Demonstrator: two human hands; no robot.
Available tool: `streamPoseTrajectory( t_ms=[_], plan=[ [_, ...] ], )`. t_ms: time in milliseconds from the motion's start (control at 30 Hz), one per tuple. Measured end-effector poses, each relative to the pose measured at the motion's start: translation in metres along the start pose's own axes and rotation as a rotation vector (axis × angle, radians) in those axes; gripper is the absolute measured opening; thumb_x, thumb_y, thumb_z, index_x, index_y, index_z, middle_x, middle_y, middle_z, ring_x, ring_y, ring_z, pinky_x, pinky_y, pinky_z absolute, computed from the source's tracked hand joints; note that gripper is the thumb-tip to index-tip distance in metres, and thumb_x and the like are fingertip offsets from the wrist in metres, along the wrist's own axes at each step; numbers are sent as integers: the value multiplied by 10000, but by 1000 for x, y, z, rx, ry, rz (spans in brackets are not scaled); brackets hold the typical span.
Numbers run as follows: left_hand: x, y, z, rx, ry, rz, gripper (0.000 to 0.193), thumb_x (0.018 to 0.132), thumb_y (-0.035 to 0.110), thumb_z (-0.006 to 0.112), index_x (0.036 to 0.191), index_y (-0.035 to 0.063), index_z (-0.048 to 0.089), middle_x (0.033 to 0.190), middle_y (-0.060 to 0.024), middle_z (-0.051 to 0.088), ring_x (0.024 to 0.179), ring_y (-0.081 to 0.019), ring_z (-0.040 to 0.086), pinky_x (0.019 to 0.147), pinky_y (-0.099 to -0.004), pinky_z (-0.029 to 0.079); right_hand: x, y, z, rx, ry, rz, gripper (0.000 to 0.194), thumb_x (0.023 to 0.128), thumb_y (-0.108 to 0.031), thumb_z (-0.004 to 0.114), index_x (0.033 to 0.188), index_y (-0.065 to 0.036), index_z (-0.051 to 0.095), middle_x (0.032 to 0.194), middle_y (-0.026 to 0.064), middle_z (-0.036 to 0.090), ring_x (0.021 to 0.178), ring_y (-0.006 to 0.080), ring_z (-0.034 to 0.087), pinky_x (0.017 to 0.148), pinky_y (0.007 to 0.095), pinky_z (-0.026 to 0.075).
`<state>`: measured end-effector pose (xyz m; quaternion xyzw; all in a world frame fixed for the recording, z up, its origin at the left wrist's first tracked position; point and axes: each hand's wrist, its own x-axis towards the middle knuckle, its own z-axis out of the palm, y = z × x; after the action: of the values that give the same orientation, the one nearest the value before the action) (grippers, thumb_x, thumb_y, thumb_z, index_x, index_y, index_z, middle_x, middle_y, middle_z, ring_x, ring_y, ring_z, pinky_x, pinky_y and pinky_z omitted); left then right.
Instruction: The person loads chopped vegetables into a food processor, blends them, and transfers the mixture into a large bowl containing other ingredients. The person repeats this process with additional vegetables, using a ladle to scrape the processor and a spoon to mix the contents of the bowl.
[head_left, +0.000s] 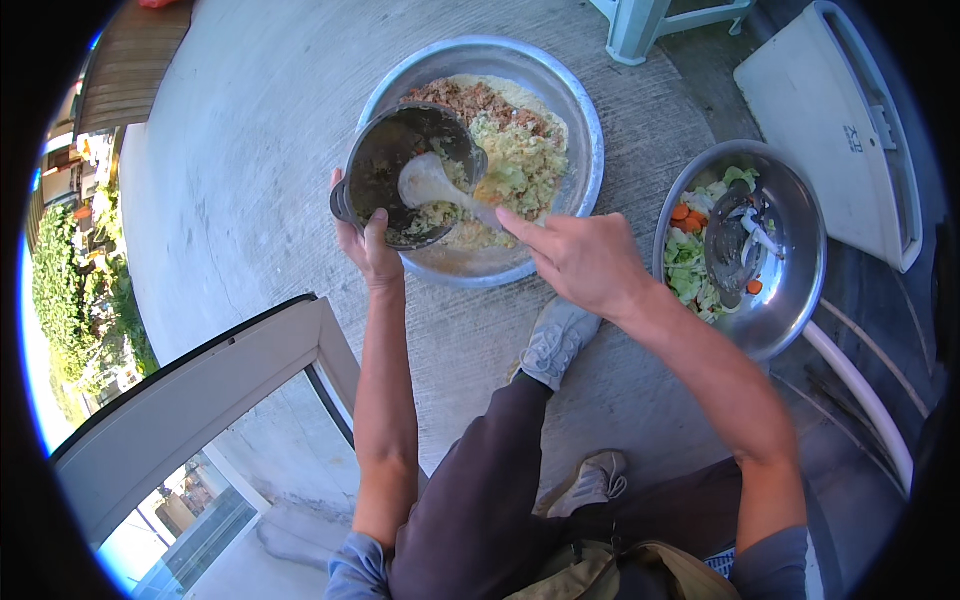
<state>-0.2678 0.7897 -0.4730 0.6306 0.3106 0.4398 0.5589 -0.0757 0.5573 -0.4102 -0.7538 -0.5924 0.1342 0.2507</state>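
Note:
My left hand (371, 255) grips a dark two-handled pot (367, 161) by its near left side, thumb over the rim. The pot is tilted, its mouth towards me, over a wide metal basin (592, 150). In my right hand (585, 251) is the handle of a pale ladle (426, 180), its head inside the pot. Bits of pale chopped food cling to the pot's inner wall. The basin holds reddish-brown minced food (480, 99) at the back and a pale yellow-green chopped mixture (536, 161).
To the right, a steel bowl (799, 292) holds chopped cabbage (686, 262), carrot slices (690, 217) and a dark round thing I cannot identify. Beyond are a plastic stool (630, 30), a white plastic container (817, 127) and a pale pipe (862, 397). A framed glass door (202, 367) stands left.

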Motion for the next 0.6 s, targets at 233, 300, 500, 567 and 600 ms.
streamPoseTrajectory(
  t_ms=[233,300,500,567,600],
  plan=[
    [7,-2,4,306,-6,192,858,753,306,687,1504,-45,468,1448,-199,497,1368,-329,442,1185,-460,320,8,-15,56,102,54,147,564,887,-146,694,1435,-263,629,725,28,662,587,229,666,534,387,547],
    [12,1,5,321,-1,216,847,753,296,686,1501,-41,475,1451,-201,497,1362,-332,448,1180,-459,326,-3,-20,61,141,76,136,560,882,-142,698,1426,-263,639,722,26,658,582,233,663,537,389,550],
    [21,-8,8,309,23,238,826,762,279,684,1501,-29,481,1445,-205,501,1337,-331,471,1166,-457,344,-30,3,32,79,89,70,530,851,-125,716,1366,-248,687,711,14,654,557,214,663,499,366,543],
    [25,-9,4,346,43,241,824,773,287,681,1505,-30,477,1452,-204,496,1335,-326,476,1166,-459,344,-35,9,12,28,88,46,520,846,-116,716,1353,-232,696,716,11,664,552,202,668,485,355,540],
    [24,-10,4,362,47,237,823,778,291,680,1507,-30,475,1456,-204,494,1333,-324,478,1165,-461,344,-38,11,4,16,102,46,524,846,-114,718,1357,-226,694,713,10,664,549,196,667,481,349,537]
  ],
)
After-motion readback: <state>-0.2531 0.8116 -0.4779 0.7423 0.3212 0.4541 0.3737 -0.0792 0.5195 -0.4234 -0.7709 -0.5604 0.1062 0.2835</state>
